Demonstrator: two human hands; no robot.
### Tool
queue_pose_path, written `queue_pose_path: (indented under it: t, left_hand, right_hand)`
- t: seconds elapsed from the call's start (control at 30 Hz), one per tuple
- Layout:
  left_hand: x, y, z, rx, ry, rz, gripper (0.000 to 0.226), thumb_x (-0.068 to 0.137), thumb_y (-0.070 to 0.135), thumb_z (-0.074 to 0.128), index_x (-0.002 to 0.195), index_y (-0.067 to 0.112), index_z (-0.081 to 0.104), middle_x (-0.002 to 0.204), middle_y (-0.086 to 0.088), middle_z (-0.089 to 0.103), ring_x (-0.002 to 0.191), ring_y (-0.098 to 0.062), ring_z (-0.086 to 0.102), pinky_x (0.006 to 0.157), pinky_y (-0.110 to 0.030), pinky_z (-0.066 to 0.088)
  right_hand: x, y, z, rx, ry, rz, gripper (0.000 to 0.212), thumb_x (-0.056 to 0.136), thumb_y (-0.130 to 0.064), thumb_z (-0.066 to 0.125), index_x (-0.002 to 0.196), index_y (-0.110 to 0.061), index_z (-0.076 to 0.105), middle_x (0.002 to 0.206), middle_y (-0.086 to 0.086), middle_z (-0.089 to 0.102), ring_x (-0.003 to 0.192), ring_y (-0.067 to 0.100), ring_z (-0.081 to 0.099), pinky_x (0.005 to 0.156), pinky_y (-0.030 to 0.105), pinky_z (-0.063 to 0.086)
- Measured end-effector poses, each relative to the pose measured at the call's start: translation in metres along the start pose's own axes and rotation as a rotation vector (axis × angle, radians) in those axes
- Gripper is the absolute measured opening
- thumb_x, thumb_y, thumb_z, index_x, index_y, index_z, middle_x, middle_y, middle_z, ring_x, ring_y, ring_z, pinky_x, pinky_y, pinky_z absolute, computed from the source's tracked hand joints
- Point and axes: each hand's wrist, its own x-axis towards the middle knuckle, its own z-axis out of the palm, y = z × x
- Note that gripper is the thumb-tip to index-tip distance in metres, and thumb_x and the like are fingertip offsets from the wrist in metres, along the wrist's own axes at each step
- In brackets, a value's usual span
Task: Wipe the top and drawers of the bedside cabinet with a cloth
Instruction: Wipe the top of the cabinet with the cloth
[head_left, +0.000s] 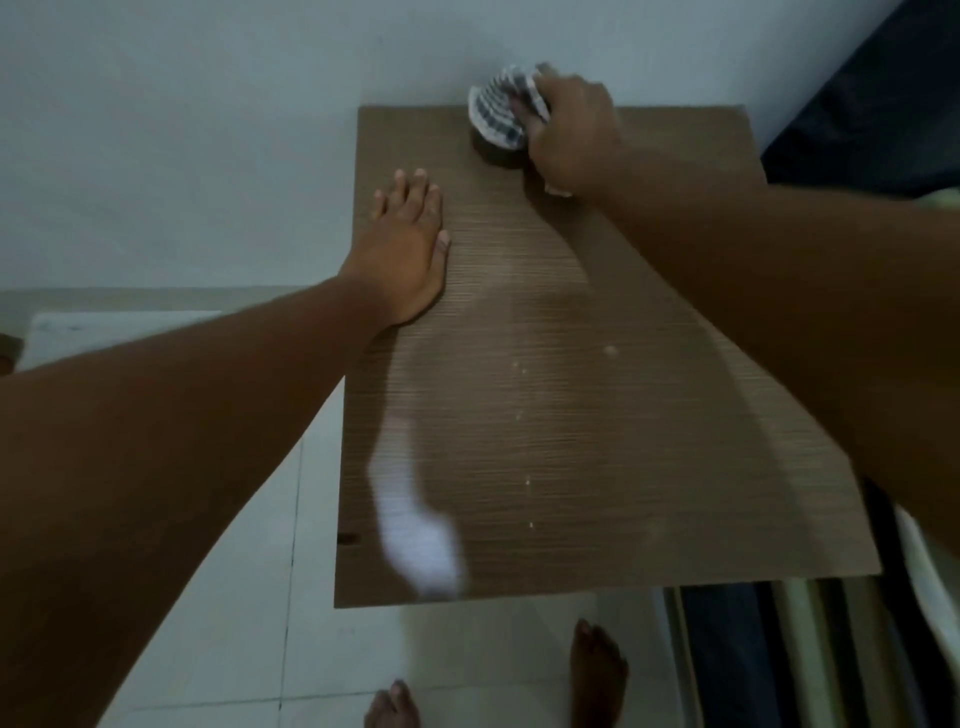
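Observation:
I look down on the brown wood-grain top of the bedside cabinet (597, 441), which carries a few pale specks and a bright glare patch near its front left. My right hand (571, 135) grips a bunched checked cloth (496, 111) at the cabinet's far edge, close to the wall; the cloth is blurred. My left hand (410, 249) rests flat on the top near its left edge, fingers straight and pointing at the wall. The drawers are hidden below the top.
A pale wall (208, 130) stands right behind the cabinet. A dark bed or mattress (883, 104) borders the right side. White floor tiles (249, 597) lie to the left and in front, where my bare feet (597, 670) stand.

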Motion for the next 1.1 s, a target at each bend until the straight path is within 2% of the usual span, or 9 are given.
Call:
queue_pose_path:
  t: [0.1,0.17,0.27,0.37,0.47,0.63,0.77,0.97,1.1]
  left_hand:
    - [-0.002,-0.003,0.004,-0.012,0.027,0.031,0.058,0.109,0.027,0.027,0.159,-0.001,0.014,0.167,-0.022,0.006,0.156,-0.037,-0.002,0.126,-0.046,-0.004]
    - [-0.001,-0.005,0.005,-0.013,0.048,0.034,0.058,0.109,0.027,0.027,0.158,-0.002,0.016,0.167,-0.023,0.007,0.156,-0.037,-0.002,0.126,-0.046,-0.004]
    - [-0.001,-0.004,0.007,-0.017,0.051,0.023,0.058,0.109,0.026,0.026,0.158,-0.001,0.016,0.168,-0.022,0.007,0.157,-0.036,-0.002,0.125,-0.045,-0.005]
    - [-0.003,-0.005,0.008,-0.033,0.061,0.024,0.058,0.109,0.027,0.025,0.159,-0.001,0.014,0.168,-0.021,0.006,0.157,-0.035,-0.002,0.125,-0.042,-0.007]
    - [-0.004,-0.004,0.008,-0.055,0.069,0.015,0.058,0.109,0.026,0.024,0.158,-0.002,0.013,0.168,-0.021,0.005,0.157,-0.034,-0.002,0.125,-0.041,-0.008]
    - [-0.006,-0.003,0.005,-0.051,0.051,0.024,0.058,0.109,0.024,0.024,0.159,-0.002,0.012,0.168,-0.022,0.005,0.157,-0.034,-0.002,0.126,-0.041,-0.006]
    - [-0.008,-0.003,0.003,-0.058,0.045,0.032,0.058,0.109,0.026,0.021,0.158,-0.002,0.012,0.168,-0.022,0.006,0.157,-0.034,-0.001,0.126,-0.041,-0.005]
    - [-0.010,-0.003,0.004,-0.053,0.060,0.036,0.059,0.108,0.028,0.020,0.158,-0.003,0.013,0.167,-0.023,0.008,0.157,-0.035,0.002,0.128,-0.044,-0.003]
    - [-0.012,-0.001,0.004,-0.042,0.061,0.043,0.059,0.108,0.029,0.018,0.159,-0.002,0.013,0.168,-0.021,0.007,0.157,-0.033,0.001,0.127,-0.042,-0.003]
  right_hand:
    - [0.020,0.002,0.016,-0.066,-0.195,0.062,0.049,0.103,-0.046,0.042,0.142,-0.018,0.050,0.148,0.012,0.049,0.134,0.031,0.046,0.108,0.033,0.037]
    - [0.026,0.004,0.030,-0.182,-0.312,0.050,0.059,0.103,-0.053,0.036,0.153,-0.022,0.035,0.163,0.008,0.024,0.149,0.032,0.024,0.122,0.041,0.022]
    - [0.023,0.008,0.040,-0.256,-0.305,0.018,0.061,0.104,-0.054,0.028,0.156,-0.023,0.026,0.167,0.006,0.007,0.153,0.032,0.007,0.125,0.048,0.006]
    - [0.011,0.009,0.044,-0.253,-0.264,-0.007,0.057,0.106,-0.049,0.029,0.154,-0.018,0.031,0.167,0.009,0.010,0.153,0.032,0.008,0.125,0.045,0.005]
    - [-0.017,0.009,0.047,-0.247,-0.215,-0.073,0.055,0.105,-0.044,0.031,0.151,-0.013,0.039,0.163,0.011,0.023,0.152,0.029,0.017,0.125,0.044,0.010]
    - [-0.077,0.008,0.047,-0.182,-0.222,-0.150,0.049,0.104,-0.036,0.039,0.151,-0.023,0.038,0.162,0.010,0.027,0.150,0.029,0.020,0.123,0.046,0.012]
    - [-0.132,0.011,0.048,-0.166,-0.247,-0.231,0.047,0.097,-0.032,0.045,0.144,-0.028,0.047,0.156,0.007,0.038,0.145,0.031,0.031,0.118,0.051,0.024]
    - [-0.229,-0.004,0.047,-0.072,-0.287,-0.316,0.050,0.094,-0.027,0.046,0.144,-0.027,0.050,0.154,0.006,0.042,0.145,0.032,0.031,0.119,0.048,0.018]
    - [-0.293,-0.011,0.045,-0.008,-0.351,-0.352,0.062,0.085,-0.017,0.055,0.145,-0.028,0.047,0.155,0.004,0.041,0.148,0.031,0.026,0.120,0.050,0.016]
